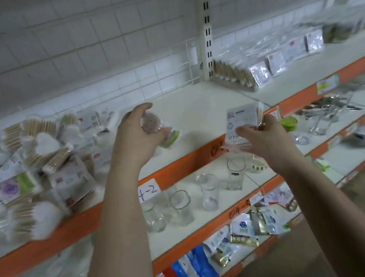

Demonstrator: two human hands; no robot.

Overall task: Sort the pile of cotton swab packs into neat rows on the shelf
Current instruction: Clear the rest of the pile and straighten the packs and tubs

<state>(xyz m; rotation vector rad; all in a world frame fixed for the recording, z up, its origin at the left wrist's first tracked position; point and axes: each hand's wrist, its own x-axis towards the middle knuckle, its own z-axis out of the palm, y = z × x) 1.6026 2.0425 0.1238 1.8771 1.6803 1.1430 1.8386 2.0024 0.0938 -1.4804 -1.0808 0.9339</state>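
Head view: the left hand (133, 132) curls round a clear round tub (159, 130) with a green lid, thumb over the top, holding it just above the shelf (207, 107). The right hand (265, 134) pinches a small stack of flat packs (243, 119) upright, fingers (244, 131) closed on the lower edge, out in front of the shelf's orange lip. Left of the left fingers lies the pile (28, 164), a loose heap of swab packs, touching and overlapping, still large. Beyond the right fingers, farther along the shelf, a row (259, 67) of packs stands on edge against the back grid. Between the two hands the shelf is bare white board.

The step in hand looks like carrying: both hands are loaded and nothing is set down yet. Next, the flat packs probably need to go up and right, set on edge flush with the row's near end; the tub, being a different shape, likely wants its own line.
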